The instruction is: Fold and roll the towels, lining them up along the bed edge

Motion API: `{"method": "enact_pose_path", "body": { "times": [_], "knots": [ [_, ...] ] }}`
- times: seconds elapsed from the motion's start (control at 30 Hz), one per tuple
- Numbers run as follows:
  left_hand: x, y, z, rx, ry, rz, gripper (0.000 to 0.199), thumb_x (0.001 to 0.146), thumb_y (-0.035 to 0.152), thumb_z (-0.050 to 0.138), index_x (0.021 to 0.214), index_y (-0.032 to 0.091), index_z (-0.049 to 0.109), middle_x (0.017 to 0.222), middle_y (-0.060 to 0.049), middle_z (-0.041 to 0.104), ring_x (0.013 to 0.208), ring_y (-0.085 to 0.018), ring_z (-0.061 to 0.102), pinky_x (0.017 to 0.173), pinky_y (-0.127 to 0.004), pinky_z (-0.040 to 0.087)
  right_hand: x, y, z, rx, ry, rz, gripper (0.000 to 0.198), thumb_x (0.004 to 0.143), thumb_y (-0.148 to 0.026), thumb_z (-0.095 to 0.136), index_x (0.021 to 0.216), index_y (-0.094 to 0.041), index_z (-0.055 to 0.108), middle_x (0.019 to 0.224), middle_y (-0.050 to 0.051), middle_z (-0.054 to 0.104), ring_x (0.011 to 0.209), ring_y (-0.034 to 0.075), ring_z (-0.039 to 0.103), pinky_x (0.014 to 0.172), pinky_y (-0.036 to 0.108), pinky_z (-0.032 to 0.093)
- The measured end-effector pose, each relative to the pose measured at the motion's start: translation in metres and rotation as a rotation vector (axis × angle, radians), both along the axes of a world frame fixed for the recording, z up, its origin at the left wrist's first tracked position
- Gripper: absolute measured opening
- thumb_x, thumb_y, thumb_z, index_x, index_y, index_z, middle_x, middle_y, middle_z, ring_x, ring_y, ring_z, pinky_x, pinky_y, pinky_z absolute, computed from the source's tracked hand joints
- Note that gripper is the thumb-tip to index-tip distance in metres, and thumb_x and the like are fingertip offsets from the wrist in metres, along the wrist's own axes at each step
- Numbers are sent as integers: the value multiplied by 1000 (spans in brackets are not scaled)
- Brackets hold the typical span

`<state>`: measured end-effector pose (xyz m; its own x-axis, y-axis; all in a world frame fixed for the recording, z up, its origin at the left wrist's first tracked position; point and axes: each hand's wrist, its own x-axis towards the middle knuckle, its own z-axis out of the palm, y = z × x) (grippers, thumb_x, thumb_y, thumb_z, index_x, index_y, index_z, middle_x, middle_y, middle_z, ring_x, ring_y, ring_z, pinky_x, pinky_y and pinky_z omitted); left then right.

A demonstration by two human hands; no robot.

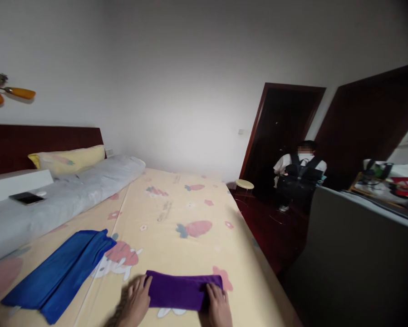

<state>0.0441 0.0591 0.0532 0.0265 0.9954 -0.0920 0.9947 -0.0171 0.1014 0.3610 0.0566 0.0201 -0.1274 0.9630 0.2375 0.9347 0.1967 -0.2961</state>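
A purple folded cloth lies as a flat strip on the bed, near its front. My left hand grips its left end, fingertips at the edge. At the other end, my right hand has its fingers curled over the cloth near the right edge; the thumb is hidden. To the left of my left hand, apart from it, rests a blue folded cloth with long creases, lying slantwise.
The bed sheet is printed with carrots and rabbits. A grey bundle, a yellow pillow and a phone are toward the headboard. Beyond the bed are a stool, a seated person and a dark cabinet.
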Motion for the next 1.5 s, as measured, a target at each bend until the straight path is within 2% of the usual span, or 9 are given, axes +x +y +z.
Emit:
{"method": "enact_pose_path", "body": {
  "times": [0.2, 0.33, 0.47, 0.6, 0.77, 0.93, 1.07, 1.23, 1.5],
  "knots": [
    [65, 3, -34, 55, -212, -423, 64, 87, 22, 39, 149, 34, 26, 156, 4, 30, 143, -20, 31, 119, -40, 25, -70, 10, -37, 11, 83, 258, 53, 85, -35, 49, 138, -30, 48, 141, 1, 52, 131, 26, 48, 110, 45, 37],
    [35, 13, -34, 82, -170, -295, 51, 96, 45, 26, 146, 36, 31, 155, 3, 34, 142, -22, 34, 115, -47, 32, -29, 18, -26, -45, 66, 112, 50, 94, -52, 35, 134, -28, 53, 142, 5, 51, 133, 28, 45, 112, 53, 34],
    [6, 24, -19, 37, -36, -169, 53, 96, 42, 27, 146, 27, 31, 156, -4, 28, 144, -25, 28, 113, -56, 29, 28, 25, -11, -77, 27, -52, 52, 95, -53, 32, 136, -27, 51, 145, 7, 47, 138, 31, 38, 112, 59, 29],
    [31, 21, -13, 149, -47, -175, 52, 97, 35, 25, 148, 25, 27, 156, -5, 28, 144, -26, 27, 116, -57, 23, 14, 20, -8, 45, 7, -41, 50, 95, -46, 34, 138, -25, 48, 149, 9, 41, 140, 31, 33, 112, 59, 28],
    [41, -3, -25, 264, -186, -496, 58, 98, 33, 29, 149, 36, 2, 157, 4, 25, 141, -19, 34, 116, -39, 31, -19, -3, -38, 116, 5, 264, 44, 94, -38, 40, 136, -35, 49, 140, 1, 53, 126, 25, 53, 104, 43, 44],
    [-11, -23, -38, 189, -156, -353, 59, 96, 38, 30, 145, 44, -3, 156, 11, 25, 142, -20, 33, 119, -42, 25, 21, -19, -82, 139, -38, 74, 50, 91, -39, 44, 141, -41, 39, 143, -2, 49, 128, 27, 51, 105, 46, 41],
    [-24, -27, -44, 175, -125, -266, 57, 97, 43, 28, 145, 44, -2, 156, 11, 26, 143, -21, 31, 119, -47, 20, 43, -18, -92, 112, -33, 23, 54, 88, -48, 48, 141, -43, 37, 144, -3, 48, 129, 30, 50, 107, 51, 38],
    [-21, -15, -41, 168, -129, -207, 57, 92, 25, 33, 146, 42, 28, 152, 6, 41, 140, -22, 37, 115, -46, 24, 42, -9, -48, 70, 5, 75, 45, 92, -37, 41, 135, -40, 49, 138, 0, 56, 123, 27, 56, 99, 44, 43],
    [15, 39, 4, 94, -28, -41, 48, 82, 15, 35, 121, 19, 64, 129, -10, 65, 126, -28, 50, 111, -55, 23, 8, 42, 52, -99, -14, -2, 41, 86, -18, 34, 111, -20, 68, 117, 12, 68, 118, 32, 56, 107, 55, 31]
  ]
}}
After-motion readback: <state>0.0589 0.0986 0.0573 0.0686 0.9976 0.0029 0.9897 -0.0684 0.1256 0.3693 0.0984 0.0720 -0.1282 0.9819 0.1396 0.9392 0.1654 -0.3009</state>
